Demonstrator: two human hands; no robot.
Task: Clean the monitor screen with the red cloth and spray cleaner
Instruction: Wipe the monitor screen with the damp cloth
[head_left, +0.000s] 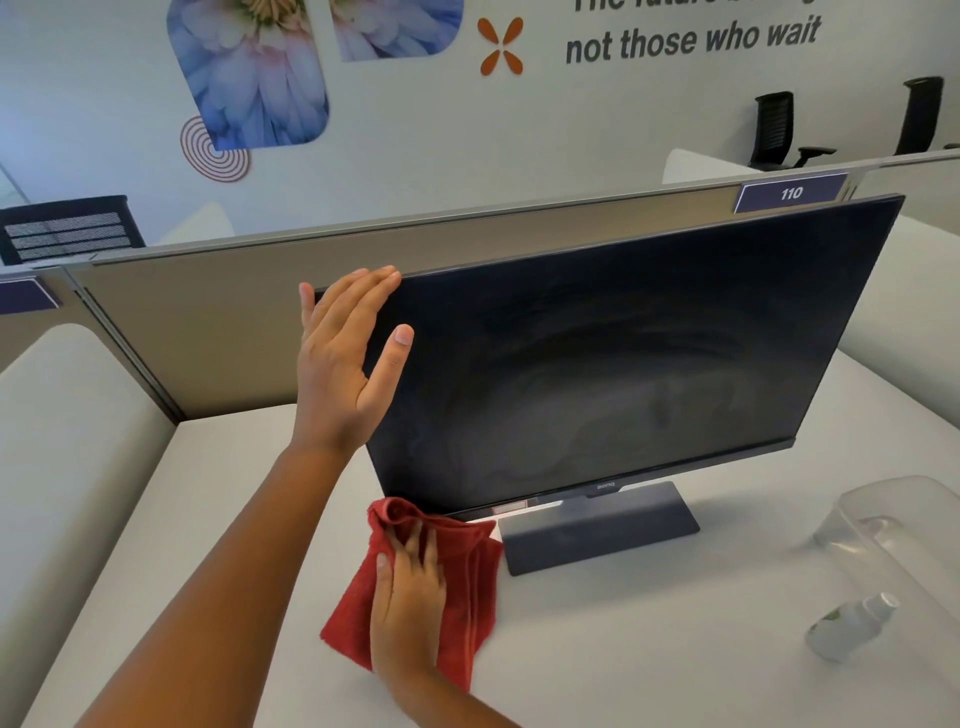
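Note:
A dark monitor (623, 364) stands on a white desk, its screen streaked with smears. My left hand (345, 364) grips the monitor's upper left corner, fingers behind the edge and thumb on the front. My right hand (408, 597) presses the red cloth (467, 561) against the lower left corner of the screen; the cloth hangs down onto the desk. A small spray bottle (847, 626) lies on its side on the desk at the right, apart from both hands.
The white desk (623, 649) is bounded by a beige partition (208, 322) behind the monitor. A clear plastic container (893, 514) sits at the right, near the bottle. The monitor's stand base (597, 530) rests mid-desk. Office chairs stand beyond the partition.

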